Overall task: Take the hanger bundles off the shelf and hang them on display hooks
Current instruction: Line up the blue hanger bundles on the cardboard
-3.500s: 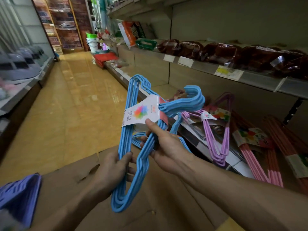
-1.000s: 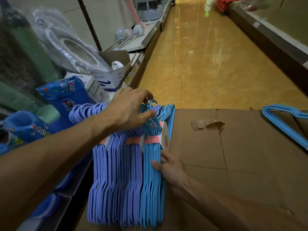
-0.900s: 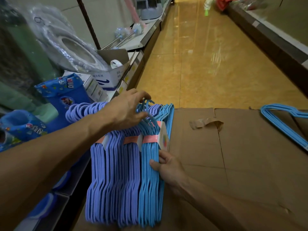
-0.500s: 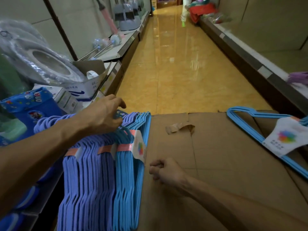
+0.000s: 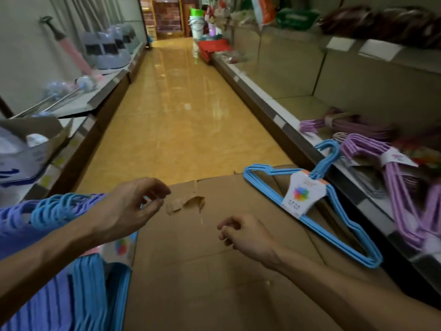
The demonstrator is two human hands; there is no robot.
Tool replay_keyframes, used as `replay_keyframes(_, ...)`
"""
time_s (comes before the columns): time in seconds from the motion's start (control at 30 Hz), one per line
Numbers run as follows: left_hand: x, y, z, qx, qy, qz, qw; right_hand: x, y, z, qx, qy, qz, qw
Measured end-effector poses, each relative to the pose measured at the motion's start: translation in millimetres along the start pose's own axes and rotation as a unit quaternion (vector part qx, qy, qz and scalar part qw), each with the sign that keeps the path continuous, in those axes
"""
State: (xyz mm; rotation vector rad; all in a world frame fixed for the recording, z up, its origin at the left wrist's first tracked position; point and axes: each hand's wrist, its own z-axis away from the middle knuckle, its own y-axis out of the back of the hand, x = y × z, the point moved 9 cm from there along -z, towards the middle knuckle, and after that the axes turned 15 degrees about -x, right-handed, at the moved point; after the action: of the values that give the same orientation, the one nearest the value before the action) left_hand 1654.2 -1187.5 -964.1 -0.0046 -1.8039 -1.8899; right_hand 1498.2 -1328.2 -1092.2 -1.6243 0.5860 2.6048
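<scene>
Atop the cardboard box (image 5: 214, 271) lies 1 blue hanger bundle (image 5: 310, 211), seemingly banded.

A blue hanger bundle (image 5: 317, 211) with a white paper label lies flat just right of the right hand's fingers (image 5: 226, 229). A stack of blue and violet bundles (image 5: 71, 271) stands on edge below the left hand's fingers (image 5: 152, 199). Purple bundles (image 5: 391, 177) lie farther right.
</scene>
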Motion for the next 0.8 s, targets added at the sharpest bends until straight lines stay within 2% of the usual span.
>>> replay_keyframes(0.23, 49, -16, -38, -0.014, -0.020, 0.107, 0.994, 16, 56, 36, 0.058, 0.004, 0.032, 0.998)
replay_keyframes(0.4, 64, -29, -58, -0.010, 0.000, 0.192, 0.981, 39, 117, 56, 0.139, -0.024, 0.058, 0.988)
replay_keyframes(0.6, 75, -63, -71, -0.014, 0.029, 0.355, 0.934, 79, 211, 83, 0.295, -0.119, 0.082, 0.944)
replay_keyframes(0.8, 75, -89, -84, -0.024, 0.064, 0.470, 0.880, 116, 243, 88, 0.306, -0.189, 0.099, 0.928)
